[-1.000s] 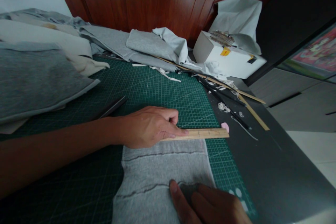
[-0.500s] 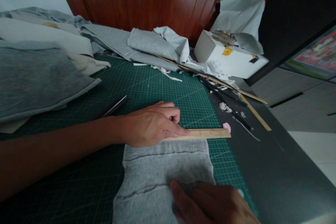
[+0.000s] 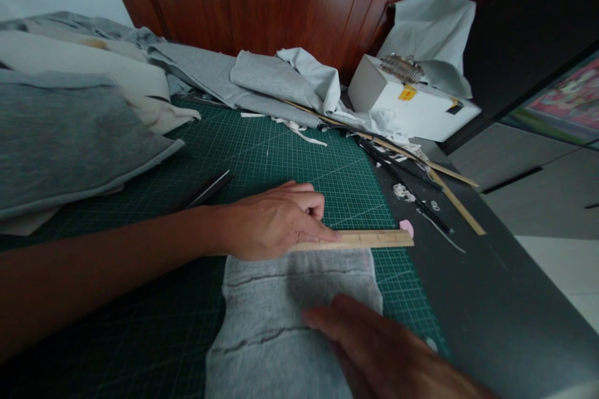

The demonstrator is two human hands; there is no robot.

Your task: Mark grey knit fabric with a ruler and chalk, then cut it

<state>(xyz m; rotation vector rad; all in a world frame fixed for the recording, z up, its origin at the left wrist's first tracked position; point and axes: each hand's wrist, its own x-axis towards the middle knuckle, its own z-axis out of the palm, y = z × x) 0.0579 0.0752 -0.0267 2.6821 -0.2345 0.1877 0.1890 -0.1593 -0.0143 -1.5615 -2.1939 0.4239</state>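
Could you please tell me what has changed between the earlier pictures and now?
The right hand has moved forward over the grey fabric, motion-blurred; it appears to have lifted its fingers off the nearer seam, though contact is hard to judge. The left hand still presses the wooden ruler at the fabric's far edge; the pink piece stays by the ruler's right end.

Ruler [image 3: 377,239] under my left grip [image 3: 276,221]: pale wood, smooth, matt. Cloth [image 3: 262,308] at bottom centre: grey, matt, slightly fuzzy, rough raised seams. Green mat [image 3: 262,149]: plastic-looking, low sheen. My tabletop [image 3: 505,305], lower right: dark, smooth, dull sheen. Panel [image 3: 248,0], top: glossy reddish wood. Box [image 3: 407,106], upper right: smooth white, card or plastic, can't tell.
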